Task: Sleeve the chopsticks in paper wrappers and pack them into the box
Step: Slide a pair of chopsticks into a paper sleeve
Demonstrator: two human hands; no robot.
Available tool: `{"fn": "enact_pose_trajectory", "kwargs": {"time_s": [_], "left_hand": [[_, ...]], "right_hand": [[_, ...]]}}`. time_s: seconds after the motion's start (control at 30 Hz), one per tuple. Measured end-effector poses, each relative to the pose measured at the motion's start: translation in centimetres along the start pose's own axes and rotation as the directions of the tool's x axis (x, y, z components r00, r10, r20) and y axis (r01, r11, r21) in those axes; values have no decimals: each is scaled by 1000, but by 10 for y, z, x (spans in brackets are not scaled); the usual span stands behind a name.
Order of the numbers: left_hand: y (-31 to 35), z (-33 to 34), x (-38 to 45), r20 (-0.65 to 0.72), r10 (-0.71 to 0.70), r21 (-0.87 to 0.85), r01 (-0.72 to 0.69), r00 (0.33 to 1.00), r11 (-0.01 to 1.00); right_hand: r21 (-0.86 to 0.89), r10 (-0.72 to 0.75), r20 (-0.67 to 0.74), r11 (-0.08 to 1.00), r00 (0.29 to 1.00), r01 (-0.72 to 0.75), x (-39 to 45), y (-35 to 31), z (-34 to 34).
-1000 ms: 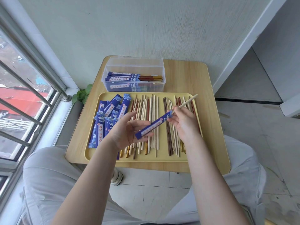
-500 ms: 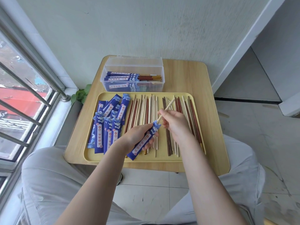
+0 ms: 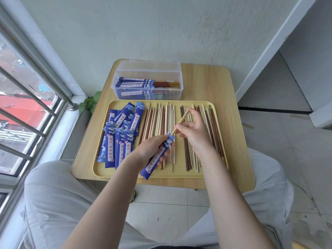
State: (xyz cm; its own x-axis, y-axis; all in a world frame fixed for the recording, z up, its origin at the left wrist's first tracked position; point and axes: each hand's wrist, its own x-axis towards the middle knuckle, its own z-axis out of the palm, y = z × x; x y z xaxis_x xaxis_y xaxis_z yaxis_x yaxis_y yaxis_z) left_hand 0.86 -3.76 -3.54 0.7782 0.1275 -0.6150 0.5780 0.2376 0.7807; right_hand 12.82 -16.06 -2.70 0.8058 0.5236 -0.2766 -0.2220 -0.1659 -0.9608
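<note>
My left hand (image 3: 150,150) is clamped around a blue printed paper wrapper (image 3: 157,157), its long axis slanting from near-left up to far-right over the yellow tray (image 3: 179,174). My right hand (image 3: 193,131) pinches the pale wooden chopsticks (image 3: 180,123) poking from its far mouth, pointing far-right. Beyond stands the clear plastic box (image 3: 149,80).

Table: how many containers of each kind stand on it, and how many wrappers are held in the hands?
On the table:
Clear plastic box: 1
Yellow tray: 1
Blue wrapper held in the left hand: 1
Total: 3
</note>
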Motion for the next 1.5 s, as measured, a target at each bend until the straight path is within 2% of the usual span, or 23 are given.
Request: {"fn": "enact_pose_trajectory", "kwargs": {"time_s": [0.23,0.33,0.37,0.43,0.5,0.6,0.7,0.83,1.0,1.07,1.13,1.23,1.5], "left_hand": [[-2,-5,-2,7,60,57,-60,998,997],[-5,-11,0,-88,113,40,-110,990,993],[-6,-14,2,-148,126,27,-123,981,992],[-9,-20,5,-274,126,-1,-132,953,991],[-13,-21,7,-367,109,-33,-130,924,991],[-16,-18,11,-446,74,-95,-129,892,987],[-17,-17,12,-464,47,-127,-119,884,985],[-16,-18,12,-460,30,-137,-104,887,985],[-17,-18,12,-460,35,-112,-97,887,989],[-17,-18,12,-463,25,-112,-86,886,990],[-16,-18,12,-466,18,-120,-84,884,989],[-15,-17,10,-464,16,-122,-81,885,989],[-9,-15,4,-448,-11,-154,-65,894,986]], "right_hand": [[-75,-16,-29,997,999,14,0,-3,6],[-195,10,-85,980,996,-26,1,5,11],[-307,16,-105,950,994,-48,2,7,9],[-584,32,-90,808,995,-78,1,11,6],[-727,81,-35,682,996,-81,-4,11,6],[-827,113,-17,558,993,-77,-9,9,15],[-895,116,-41,437,992,-88,-7,11,22],[-928,113,-81,355,990,-116,-8,11,25],[-928,43,-99,357,994,-107,-10,14,19],[-907,-17,-44,421,999,-32,-10,15,21],[-874,-12,49,484,999,49,-13,14,28],[-898,50,97,435,994,66,-17,16,40],[-913,59,12,408,998,-13,-13,19,34]]}}
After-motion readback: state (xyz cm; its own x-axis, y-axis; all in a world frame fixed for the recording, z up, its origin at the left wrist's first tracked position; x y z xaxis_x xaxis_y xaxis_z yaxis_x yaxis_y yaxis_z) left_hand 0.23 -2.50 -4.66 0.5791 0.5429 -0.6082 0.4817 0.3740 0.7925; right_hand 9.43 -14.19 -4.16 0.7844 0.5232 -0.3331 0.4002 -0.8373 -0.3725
